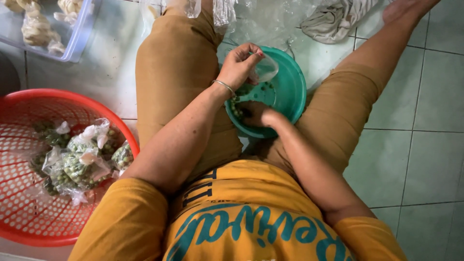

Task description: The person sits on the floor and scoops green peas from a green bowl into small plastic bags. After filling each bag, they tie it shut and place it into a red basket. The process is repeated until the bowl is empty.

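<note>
Nearest the camera is the person's yellow shirt, with teal lettering across the chest. Both forearms reach away from it toward a teal bowl that sits on the floor between the spread legs in tan shorts.

The right hand lies low inside the bowl, fingers curled down into a heap of small green peas at the bowl's near-left edge. The peas sit under and just beyond its fingertips; whether the fingers have closed on any, I cannot tell.

Just above it, the left hand, a thin bangle on its wrist, pinches the rim of a small clear bag between thumb and bent fingers. The bag hangs open over the bowl, just right of those fingertips and nearly touching the right hand below.

Well to the left of both hands, a red perforated basket holds several knotted clear bags already filled with green peas, piled toward its right side.

Beyond the fingers, at the far end of the legs, crumpled clear plastic lies on the pale green tiled floor, with a grey cloth to its right near one bare foot. At the far left, a clear blue-tinted tub holds pale bundles in tied bags.
</note>
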